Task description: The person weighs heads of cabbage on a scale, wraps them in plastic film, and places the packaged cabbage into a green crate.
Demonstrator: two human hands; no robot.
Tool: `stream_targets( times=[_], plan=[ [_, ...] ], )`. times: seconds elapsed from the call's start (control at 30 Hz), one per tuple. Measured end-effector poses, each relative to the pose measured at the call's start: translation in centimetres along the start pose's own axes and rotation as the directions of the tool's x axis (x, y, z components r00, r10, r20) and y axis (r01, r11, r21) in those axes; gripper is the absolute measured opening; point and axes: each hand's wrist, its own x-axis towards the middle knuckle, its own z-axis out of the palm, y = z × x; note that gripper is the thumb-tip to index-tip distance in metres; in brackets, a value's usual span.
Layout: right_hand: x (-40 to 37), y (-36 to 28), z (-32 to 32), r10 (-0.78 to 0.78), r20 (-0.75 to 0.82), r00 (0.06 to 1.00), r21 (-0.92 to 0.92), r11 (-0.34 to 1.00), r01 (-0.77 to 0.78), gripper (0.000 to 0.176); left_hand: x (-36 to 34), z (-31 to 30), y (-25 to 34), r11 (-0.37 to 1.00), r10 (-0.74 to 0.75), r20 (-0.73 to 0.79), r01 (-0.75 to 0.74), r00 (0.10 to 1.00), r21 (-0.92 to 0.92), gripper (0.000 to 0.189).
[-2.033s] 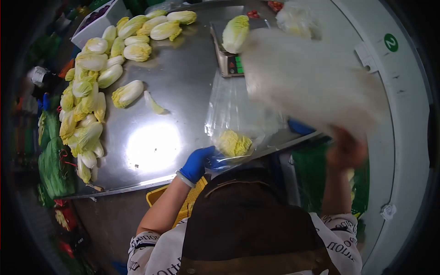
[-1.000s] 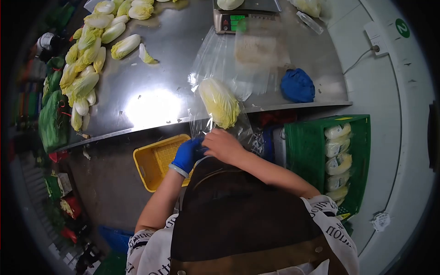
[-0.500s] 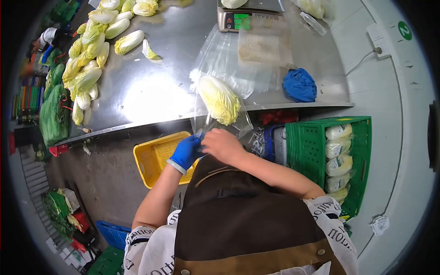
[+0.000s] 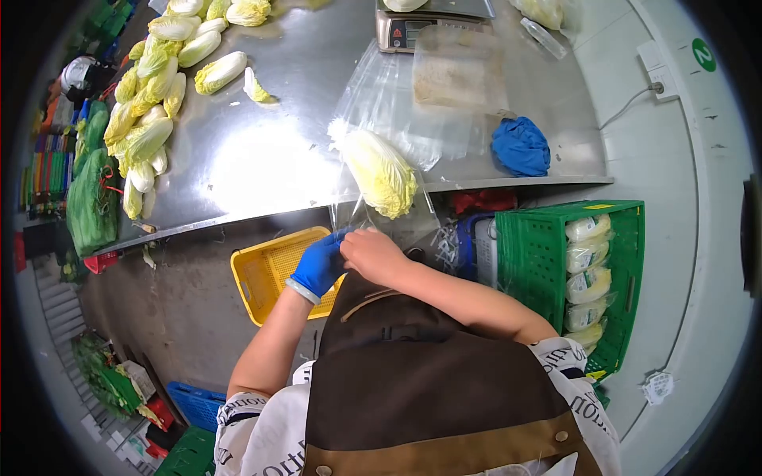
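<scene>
Cabbage [image 4: 381,174] lies in clear bag [image 4: 359,214], just beyond the fingers. Left hand [image 4: 319,263] and right hand [image 4: 371,255] meet at near end; fingers curled, cannot tell what they pinch. Gather evenly, leaves uncrushed.

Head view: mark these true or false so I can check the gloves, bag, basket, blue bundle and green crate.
Both hands wear blue gloves. False: the left hand does; the right hand is bare.
A cabbage lies in a clear bag. True.
The yellow basket is heaped with cabbages. False: none show in its visible part.
The blue bundle rests on the metal table. True.
The green crate holds only unwrapped produce. False: wrapped packs show inside.
</scene>
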Motion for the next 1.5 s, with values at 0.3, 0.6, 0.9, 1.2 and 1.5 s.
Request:
stream_targets(
  times=[0.3,0.6,0.9,1.2,1.5],
  plan=[
    [-11.9,3.0,-5.8,0.058,0.166,0.984,-0.076,0.996,-0.045,0.012,-0.3,-0.4,0.6,0.973,0.068,-0.044,-0.057,0.997,0.225,0.048],
    [-21.9,8.7,-4.3,0.528,0.113,0.842,-0.363,0.811,-0.459,0.036,-0.7,-3.1,2.5,0.418,0.482,0.023,-0.253,0.876,0.873,0.052],
    [-6.9,11.3,-4.7,-0.39,-0.044,0.92,-0.453,0.828,0.33,0.033,1.2,-0.4,4.1,-0.652,0.226,0.846,-0.57,0.483,0.5,0.042],
    [-7.4,11.9,-5.8,0.324,0.028,0.946,0.676,0.691,-0.257,0.01,0.7,-3.0,6.8,0.198,0.393,0.453,-0.554,0.8,0.808,0.021],
    [-7.2,12.1,-3.4,0.776,-0.08,0.626,0.98,0.175,-0.092,0.02,2.9,-5.1,6.7,0.843,0.461,-0.192,-0.359,0.867,0.401,0.035]
  ],
)
